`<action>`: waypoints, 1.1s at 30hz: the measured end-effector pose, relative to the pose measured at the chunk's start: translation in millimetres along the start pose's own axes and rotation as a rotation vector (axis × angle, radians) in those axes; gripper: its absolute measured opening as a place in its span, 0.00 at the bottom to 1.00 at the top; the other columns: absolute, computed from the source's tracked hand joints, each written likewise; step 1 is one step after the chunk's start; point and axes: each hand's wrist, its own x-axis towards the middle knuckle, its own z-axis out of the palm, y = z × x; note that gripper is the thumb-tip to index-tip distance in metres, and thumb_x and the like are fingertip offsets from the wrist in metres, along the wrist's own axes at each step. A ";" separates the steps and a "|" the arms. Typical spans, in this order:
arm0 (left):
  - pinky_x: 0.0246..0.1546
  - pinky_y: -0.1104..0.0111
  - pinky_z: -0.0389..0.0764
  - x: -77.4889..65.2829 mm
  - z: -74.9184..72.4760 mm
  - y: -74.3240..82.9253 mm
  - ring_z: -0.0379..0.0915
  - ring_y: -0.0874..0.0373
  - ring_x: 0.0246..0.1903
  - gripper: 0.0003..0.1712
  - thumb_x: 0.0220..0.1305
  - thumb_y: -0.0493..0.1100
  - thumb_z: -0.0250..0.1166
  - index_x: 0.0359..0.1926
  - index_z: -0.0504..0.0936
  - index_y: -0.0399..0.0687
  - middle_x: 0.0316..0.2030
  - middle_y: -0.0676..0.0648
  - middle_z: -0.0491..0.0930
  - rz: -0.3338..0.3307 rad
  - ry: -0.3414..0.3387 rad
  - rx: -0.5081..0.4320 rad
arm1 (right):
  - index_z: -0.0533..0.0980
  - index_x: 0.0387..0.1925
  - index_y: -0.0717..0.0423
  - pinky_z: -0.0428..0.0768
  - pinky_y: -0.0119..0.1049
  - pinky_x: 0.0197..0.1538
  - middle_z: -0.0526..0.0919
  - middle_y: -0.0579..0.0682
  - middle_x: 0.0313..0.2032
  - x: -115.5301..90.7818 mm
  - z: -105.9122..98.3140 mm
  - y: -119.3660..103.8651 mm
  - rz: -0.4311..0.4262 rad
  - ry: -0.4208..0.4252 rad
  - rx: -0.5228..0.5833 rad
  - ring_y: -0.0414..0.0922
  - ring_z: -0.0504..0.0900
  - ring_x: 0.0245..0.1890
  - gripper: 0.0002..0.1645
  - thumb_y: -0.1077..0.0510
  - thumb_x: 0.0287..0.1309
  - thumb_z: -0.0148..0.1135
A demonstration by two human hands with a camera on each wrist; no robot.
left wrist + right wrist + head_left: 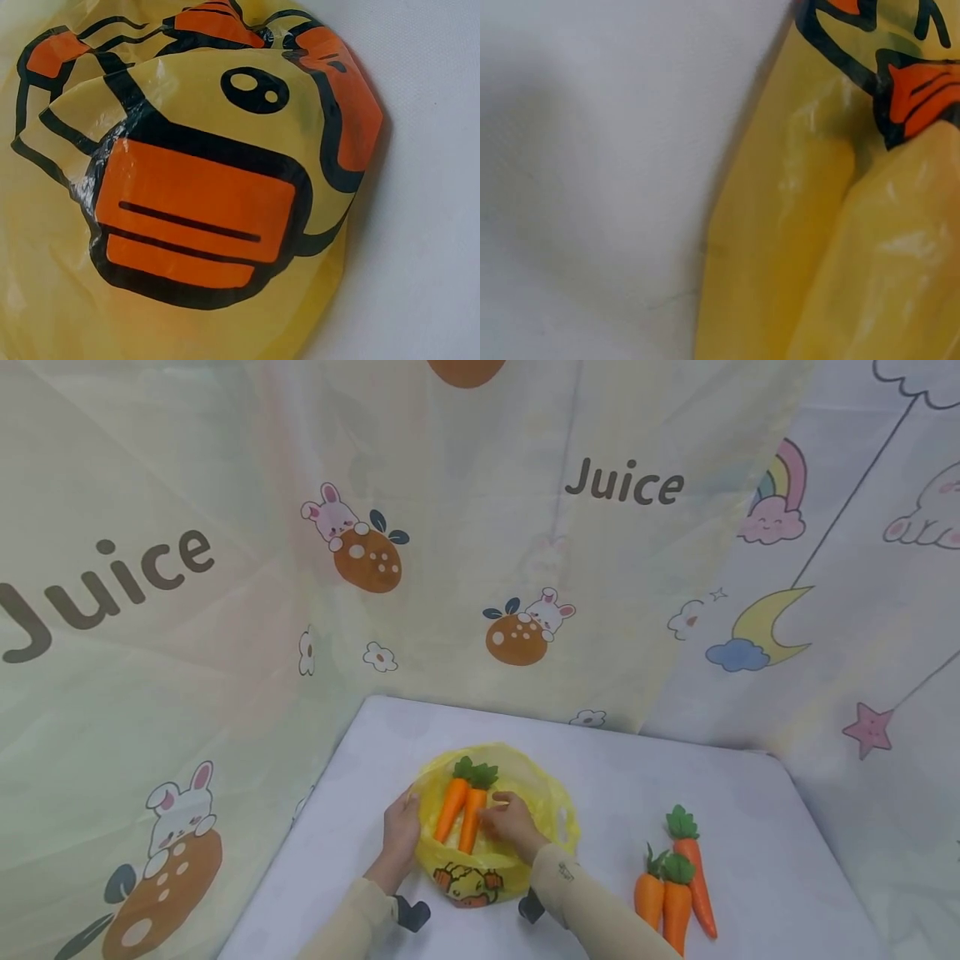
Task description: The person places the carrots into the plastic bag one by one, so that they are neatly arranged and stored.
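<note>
Yellow bag [528, 777] on surface [615, 777], two carrots [472, 818] inside. Left hand [401, 828] has fingers clamped on left rim; right hand [514, 820] by carrots, can't tell if gripping. Bag likely light, floppy, slippery: hold rim.

Open yellow bag [525, 766], two carrots [472, 817] inside, three carrots [677, 906] outside

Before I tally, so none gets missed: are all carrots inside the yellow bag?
No, three carrots lie on the table, right of the yellow bag.
</note>
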 end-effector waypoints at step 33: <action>0.71 0.46 0.60 -4.3 -1.2 -4.2 0.59 0.39 0.71 0.30 0.82 0.46 0.42 0.75 0.60 0.33 0.72 0.35 0.63 0.016 -0.010 -0.010 | 0.71 0.68 0.60 0.77 0.53 0.63 0.78 0.56 0.61 -68.5 -85.2 -60.0 -0.624 0.303 -0.948 0.55 0.77 0.60 0.38 0.50 0.60 0.72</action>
